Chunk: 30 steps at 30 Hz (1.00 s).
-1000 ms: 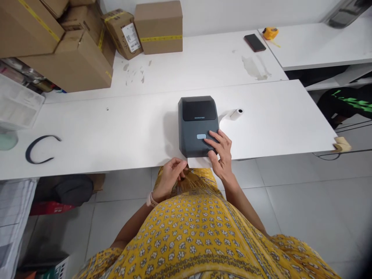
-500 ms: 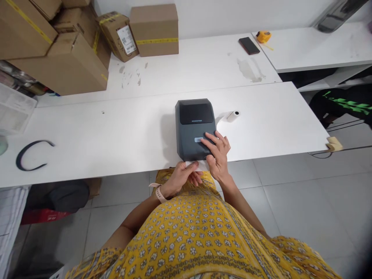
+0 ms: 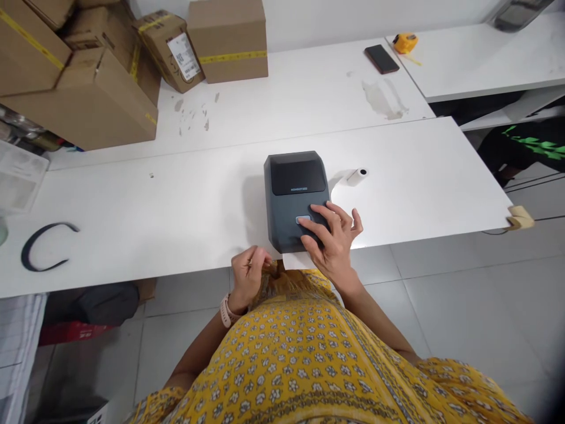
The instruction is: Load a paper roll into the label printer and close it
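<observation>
A dark grey label printer (image 3: 286, 206) stands near the front edge of the white table. My right hand (image 3: 334, 238) lies over its right front part, fingers spread, with the index fingertip on the light button (image 3: 303, 219). From the printer's front a white paper strip (image 3: 295, 261) sticks out past the table edge. Just left of it, at the table edge, my left hand (image 3: 248, 270) is closed with curled fingers and apart from the strip; nothing shows in it. A white paper roll (image 3: 356, 176) rests right of the printer, its loose end curving to the printer's side.
Cardboard boxes (image 3: 110, 97) are stacked at the back left, beside a taped box (image 3: 229, 41). A phone (image 3: 382, 59) and yellow tape measure (image 3: 405, 42) lie at the back right. A dark curved band (image 3: 39, 241) is at left. A corner guard (image 3: 521, 218) covers the right table corner.
My left hand has let go of the paper strip and moved left. The right thumb has shifted up onto the printer, while the index finger stays at the button. The view has shifted slightly.
</observation>
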Motion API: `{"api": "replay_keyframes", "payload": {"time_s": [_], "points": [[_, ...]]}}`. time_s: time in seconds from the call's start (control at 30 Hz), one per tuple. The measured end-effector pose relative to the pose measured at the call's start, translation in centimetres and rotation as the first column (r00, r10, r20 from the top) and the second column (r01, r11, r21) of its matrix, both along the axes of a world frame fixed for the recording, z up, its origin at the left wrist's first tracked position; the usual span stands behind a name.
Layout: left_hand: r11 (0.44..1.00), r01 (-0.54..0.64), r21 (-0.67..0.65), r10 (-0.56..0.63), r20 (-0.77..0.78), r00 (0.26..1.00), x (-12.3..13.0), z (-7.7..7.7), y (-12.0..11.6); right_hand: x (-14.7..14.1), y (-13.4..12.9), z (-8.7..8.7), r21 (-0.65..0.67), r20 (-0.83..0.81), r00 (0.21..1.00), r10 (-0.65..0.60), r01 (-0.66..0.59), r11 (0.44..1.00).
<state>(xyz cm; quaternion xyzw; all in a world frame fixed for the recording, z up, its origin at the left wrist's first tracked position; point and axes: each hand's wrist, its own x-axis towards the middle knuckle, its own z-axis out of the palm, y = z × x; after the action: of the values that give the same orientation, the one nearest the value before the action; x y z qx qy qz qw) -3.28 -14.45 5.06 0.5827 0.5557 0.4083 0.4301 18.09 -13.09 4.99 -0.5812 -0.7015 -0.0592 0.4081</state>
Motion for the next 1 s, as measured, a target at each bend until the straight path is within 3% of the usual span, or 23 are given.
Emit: {"api": "replay_keyframes", "payload": {"time_s": [0.2,0.3,0.4,0.53,0.77,1.0], "points": [[0.963,-0.195,0.186,0.182,0.085,0.98,1.2,-0.6,0.9,0.1,0.5,0.4,0.004,0.043,0.999,-0.006,0.006,1.0],[0.959,-0.125,0.254,0.107,0.085,0.991,1.9,-1.2,0.8,0.4,0.1,0.1,-0.044,-0.075,0.995,0.066,-0.069,0.997],[0.972,-0.029,0.234,0.015,0.062,0.998,2.2,-1.7,0.5,0.8,-0.8,-0.8,-0.076,-0.327,0.937,0.127,-0.16,0.984],[0.975,0.055,0.216,-0.058,0.003,0.998,2.1,-2.3,0.2,1.0,-2.0,-2.2,-0.162,-0.59,0.807,0.026,-0.149,0.975],[0.968,0.088,0.236,-0.093,0.008,0.996,2.1,-3.1,0.3,0.5,-2.5,-2.9,-0.222,-0.637,0.77,-0.024,-0.154,0.963],[0.961,0.028,0.274,-0.021,-0.028,0.999,2.4,-2.9,0.4,0.0,-2.6,-2.0,-0.232,-0.635,0.772,-0.026,-0.158,0.96]]}}
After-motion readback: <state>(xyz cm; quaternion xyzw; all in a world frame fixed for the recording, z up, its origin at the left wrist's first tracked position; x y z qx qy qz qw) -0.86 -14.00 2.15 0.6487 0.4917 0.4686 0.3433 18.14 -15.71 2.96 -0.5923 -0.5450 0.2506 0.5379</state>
